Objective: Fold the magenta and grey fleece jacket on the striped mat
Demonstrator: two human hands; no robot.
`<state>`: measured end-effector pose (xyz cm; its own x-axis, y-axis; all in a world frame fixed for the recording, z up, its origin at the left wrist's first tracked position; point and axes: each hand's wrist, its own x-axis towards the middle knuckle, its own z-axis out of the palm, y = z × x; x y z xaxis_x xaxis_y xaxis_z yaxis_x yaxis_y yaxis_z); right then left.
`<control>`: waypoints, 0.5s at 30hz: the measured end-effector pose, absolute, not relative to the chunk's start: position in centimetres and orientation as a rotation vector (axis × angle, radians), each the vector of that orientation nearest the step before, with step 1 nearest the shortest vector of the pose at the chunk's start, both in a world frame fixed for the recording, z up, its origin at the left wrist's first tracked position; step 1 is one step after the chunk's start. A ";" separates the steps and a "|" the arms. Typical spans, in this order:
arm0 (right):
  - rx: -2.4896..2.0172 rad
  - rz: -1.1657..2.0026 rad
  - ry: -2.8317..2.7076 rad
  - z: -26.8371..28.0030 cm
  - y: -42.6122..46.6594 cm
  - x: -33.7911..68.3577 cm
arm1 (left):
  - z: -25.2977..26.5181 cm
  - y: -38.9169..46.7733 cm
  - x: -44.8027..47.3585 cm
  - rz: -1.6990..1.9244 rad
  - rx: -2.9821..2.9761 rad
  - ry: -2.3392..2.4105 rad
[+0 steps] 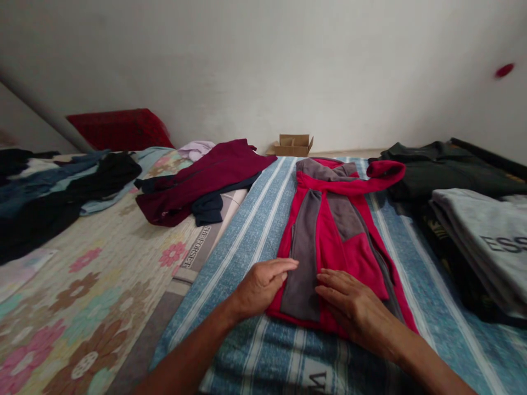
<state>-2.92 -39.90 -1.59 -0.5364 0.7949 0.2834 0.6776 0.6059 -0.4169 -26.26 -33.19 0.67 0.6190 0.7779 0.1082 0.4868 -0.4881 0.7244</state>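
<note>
A red and grey jacket [333, 247], perhaps fleece, lies partly folded on the blue striped cover. One red sleeve crosses its upper part, with the end curling out past the right side. At the lower left edge of the jacket is my left hand [263, 282], fingers stretched out and holding nothing. My right hand [346, 296] rests over the lower middle of the jacket, its fingers extended and nothing gripped. Whether the left palm presses on the fabric is hard to see.
To the right stand folded clothes: a grey shirt [486, 225] with lettering and a dark green garment [440, 164]. A maroon garment [206, 181] lies left, beyond it a heap of dark clothes [78, 192]. A small cardboard box [293, 147] sits by the wall.
</note>
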 end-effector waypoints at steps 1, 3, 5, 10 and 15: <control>-1.157 0.376 -2.403 -1.4 -40.1 -3.0 | 0.5 -32.8 -26.3 0.630 2.187 1.019; -1.125 0.426 -2.450 -1.0 -40.5 -3.2 | 0.1 -32.1 -26.2 0.703 2.257 1.074; -1.109 0.474 -2.503 -0.6 -40.9 -3.5 | -0.5 -31.6 -25.9 0.679 2.362 1.140; -1.121 0.615 -2.555 0.0 -41.1 -4.0 | -2.2 -31.7 -24.7 0.242 2.537 1.213; -1.143 0.542 -2.511 -1.5 -40.5 -4.5 | -3.2 -32.2 -24.6 0.066 2.581 1.253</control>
<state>-4.50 -40.49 -1.48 -0.6244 0.7691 0.1367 0.6442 0.6059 -0.4668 -24.62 -32.18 -3.21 0.6248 0.7770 -0.0762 0.7646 -0.5893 0.2610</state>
